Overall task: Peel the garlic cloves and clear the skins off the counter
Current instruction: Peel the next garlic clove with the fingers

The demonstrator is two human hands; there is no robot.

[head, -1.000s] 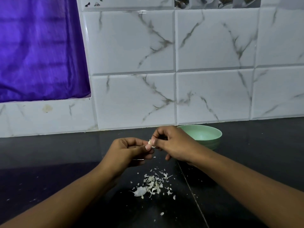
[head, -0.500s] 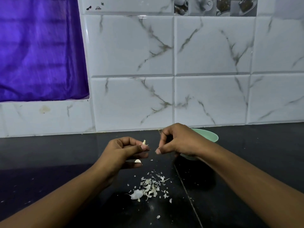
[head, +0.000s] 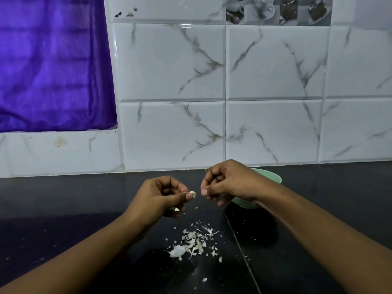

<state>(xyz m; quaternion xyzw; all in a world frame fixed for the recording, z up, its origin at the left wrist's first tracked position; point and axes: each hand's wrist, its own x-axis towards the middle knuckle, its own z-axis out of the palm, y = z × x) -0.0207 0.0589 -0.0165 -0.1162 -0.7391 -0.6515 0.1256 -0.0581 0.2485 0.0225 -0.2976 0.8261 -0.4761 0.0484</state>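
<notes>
Two hands are working above the counter [head: 63,209], the bowl [head: 274,177] sitting behind the right hand [head: 229,183], whose curled fingers may be hiding skin; I cannot tell. Over the scattered skins [head: 193,242], the left hand [head: 157,198] is pinching the garlic clove [head: 192,194]; slick, it could be slipping loose.

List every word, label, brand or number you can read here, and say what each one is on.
There is no readable text in this view.
Picture tile, top of the wall: printed cups and dishes, no legible words.
Small dark marks on the tile to its left: too small and blurred to read.
Green bowl: no label on the part that shows.
</notes>
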